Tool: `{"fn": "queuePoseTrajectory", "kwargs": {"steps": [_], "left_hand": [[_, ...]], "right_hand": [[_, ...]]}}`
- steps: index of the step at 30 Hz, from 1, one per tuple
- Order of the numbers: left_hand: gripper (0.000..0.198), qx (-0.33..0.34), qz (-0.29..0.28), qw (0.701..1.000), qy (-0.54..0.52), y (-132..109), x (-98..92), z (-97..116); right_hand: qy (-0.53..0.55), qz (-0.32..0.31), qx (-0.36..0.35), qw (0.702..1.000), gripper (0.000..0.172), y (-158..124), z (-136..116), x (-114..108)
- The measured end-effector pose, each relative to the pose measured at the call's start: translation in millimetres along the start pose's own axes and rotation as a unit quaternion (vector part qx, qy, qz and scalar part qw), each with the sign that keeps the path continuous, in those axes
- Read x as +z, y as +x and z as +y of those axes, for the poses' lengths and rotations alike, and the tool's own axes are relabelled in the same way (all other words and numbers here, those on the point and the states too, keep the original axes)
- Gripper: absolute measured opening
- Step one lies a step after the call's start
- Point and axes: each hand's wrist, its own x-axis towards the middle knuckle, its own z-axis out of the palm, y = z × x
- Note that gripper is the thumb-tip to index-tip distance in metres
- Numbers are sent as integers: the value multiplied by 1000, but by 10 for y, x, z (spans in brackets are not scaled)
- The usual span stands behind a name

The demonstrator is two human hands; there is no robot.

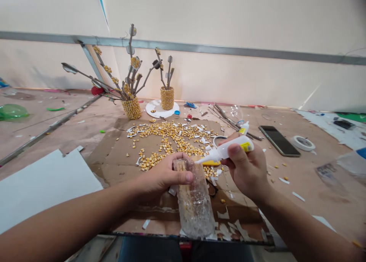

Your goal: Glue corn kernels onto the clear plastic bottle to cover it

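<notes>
My left hand is closed round the upper part of a clear plastic bottle, which leans at the front edge of the table. Some corn kernels show along the bottle's left side. In my right hand is a white glue bottle with a yellow label, tilted so its nozzle tip points left, at or very near the clear bottle's top. Whether glue is coming out I cannot tell. Just behind both hands, loose corn kernels lie spread over a cardboard sheet.
Two kernel-covered pots, a larger one and a smaller one, hold twigs at the back. A phone and a tape roll lie right. White sheets lie left. Paper scraps litter the front edge.
</notes>
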Motion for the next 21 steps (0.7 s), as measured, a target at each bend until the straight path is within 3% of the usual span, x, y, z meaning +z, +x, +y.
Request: {"fn": "queuePoseTrajectory", "kwargs": {"steps": [8, 21], "left_hand": [[77, 5, -6, 1000, 5, 22, 0, -27], [79, -18, -21, 999, -25, -2, 19, -37]], "right_hand": [[-45, -20, -60, 997, 41, -9, 72, -84], [-96, 12, -146, 985, 41, -57, 3, -31]]}}
